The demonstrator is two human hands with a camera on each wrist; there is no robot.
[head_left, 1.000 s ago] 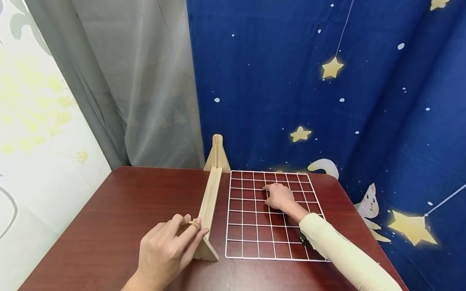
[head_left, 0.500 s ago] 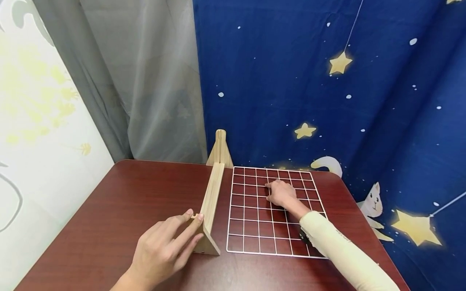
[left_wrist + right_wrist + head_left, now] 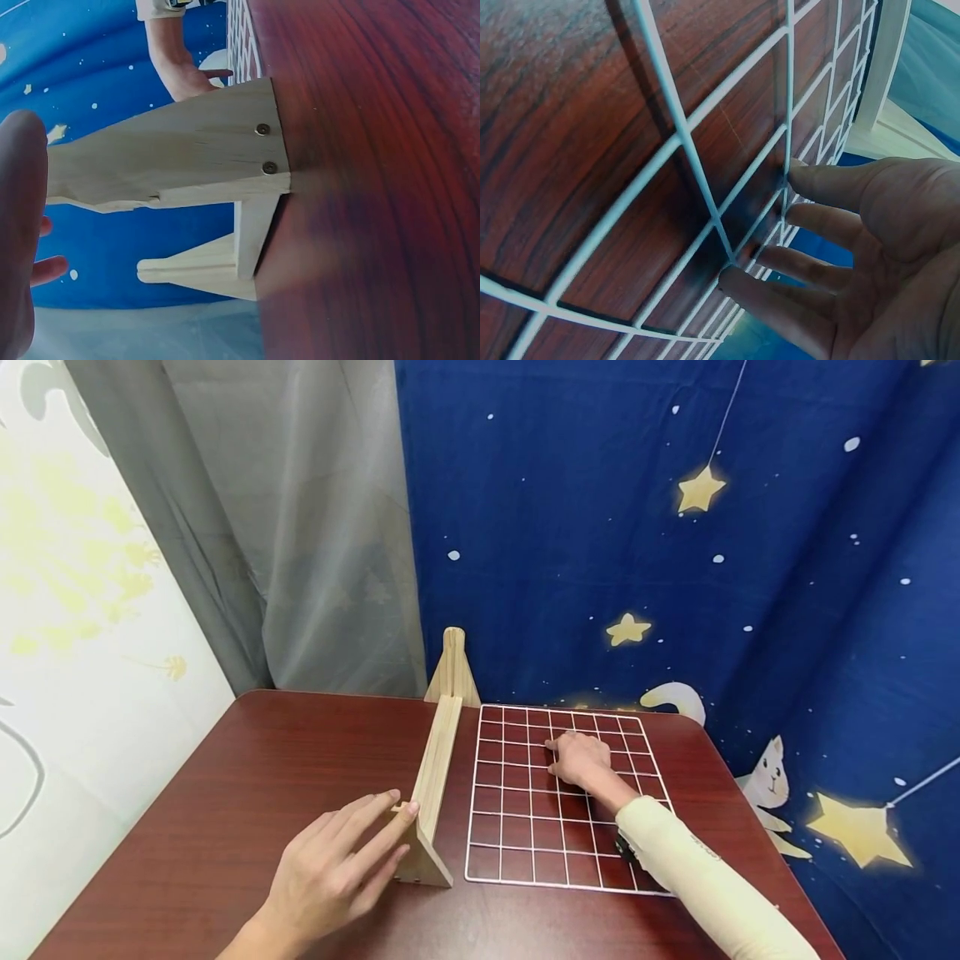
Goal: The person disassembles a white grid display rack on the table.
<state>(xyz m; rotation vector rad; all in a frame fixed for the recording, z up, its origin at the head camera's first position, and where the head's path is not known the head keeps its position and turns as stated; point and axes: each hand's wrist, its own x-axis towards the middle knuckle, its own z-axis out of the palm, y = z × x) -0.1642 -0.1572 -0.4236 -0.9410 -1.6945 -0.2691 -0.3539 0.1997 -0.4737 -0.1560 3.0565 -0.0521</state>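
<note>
A pale wooden stand (image 3: 438,752) with a long crossbar and two tapered uprights stands on the table. My left hand (image 3: 318,870) is at its near upright, fingers mostly straight and fingertips by the top edge; contact is unclear. In the left wrist view, the upright's outer face (image 3: 180,154) shows two screws, and a finger covers its tip. To the right of the stand, a white wire grid panel (image 3: 532,817) lies flat. My right hand (image 3: 583,760) rests on it with fingers spread; in the right wrist view, its fingertips touch the wires (image 3: 684,133).
The dark red-brown table (image 3: 300,760) reaches back to a blue star-patterned curtain (image 3: 540,527) and a grey curtain (image 3: 330,527). A white patterned surface (image 3: 82,693) borders the left side.
My left hand has loosened from the top of the near upright and its fingers have straightened, shifting slightly left. The right hand, stand and grid stay in place; the view has tilted a little.
</note>
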